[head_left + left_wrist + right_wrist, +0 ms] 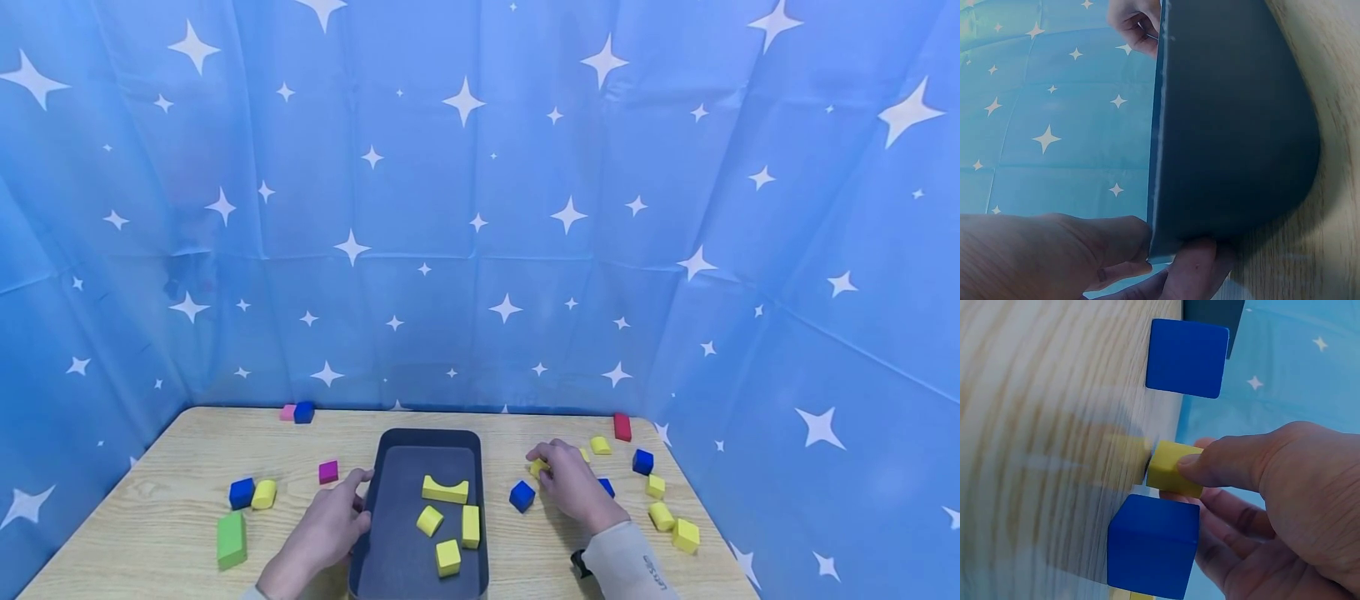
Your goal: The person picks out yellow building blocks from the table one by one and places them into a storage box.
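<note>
In the head view my right hand (573,483) is over the right side of the table, pinching a small yellow block (1171,467) between thumb and fingers. The right wrist view places this block close to the tabletop, between two blue cubes (1188,357). My left hand (330,521) holds the left edge of a dark tray (390,508); the left wrist view shows its thumb at the rim and fingers against the outer wall. Inside the tray lie a yellow arch block (445,492), a yellow cylinder (430,521), a yellow rectangular block (470,527) and a yellow cube (447,558).
Right of my right hand are several yellow blocks (686,535), a blue cube (642,462) and a red block (622,427). Left of the tray lie a green block (232,540), a blue cube (242,493), a yellow cylinder (264,494) and a magenta cube (328,472).
</note>
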Available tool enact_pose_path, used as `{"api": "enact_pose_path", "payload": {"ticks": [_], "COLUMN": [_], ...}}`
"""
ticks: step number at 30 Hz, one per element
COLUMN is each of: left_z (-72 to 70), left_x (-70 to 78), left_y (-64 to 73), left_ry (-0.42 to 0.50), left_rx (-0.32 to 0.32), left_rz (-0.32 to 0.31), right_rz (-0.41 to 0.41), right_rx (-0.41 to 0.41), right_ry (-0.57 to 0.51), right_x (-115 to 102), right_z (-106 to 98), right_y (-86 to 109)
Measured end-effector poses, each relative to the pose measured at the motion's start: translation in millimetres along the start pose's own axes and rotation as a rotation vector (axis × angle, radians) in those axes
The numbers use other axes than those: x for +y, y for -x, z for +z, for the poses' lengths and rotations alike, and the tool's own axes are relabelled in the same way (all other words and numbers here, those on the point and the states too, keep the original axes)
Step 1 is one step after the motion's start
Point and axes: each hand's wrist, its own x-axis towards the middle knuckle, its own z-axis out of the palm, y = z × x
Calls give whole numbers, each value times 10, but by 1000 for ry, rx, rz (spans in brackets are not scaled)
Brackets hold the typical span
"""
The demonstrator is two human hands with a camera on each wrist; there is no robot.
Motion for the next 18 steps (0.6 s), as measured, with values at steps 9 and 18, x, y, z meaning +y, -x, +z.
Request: {"api": "enact_pose_path", "payload": {"ticks": [9,18], "left_z": [-4,1], "left_x": [6,-2], "left_y": [2,-3], "left_ry": [1,-4], "left_rx": [0,3], "left_rz": [0,0], "right_rz": [-17,-46], "right_rx": [13,31], "right_ry": [1,4], "right_x": [-27,-111], "right_z": [-29,-50], "right_y": [2,10]}}
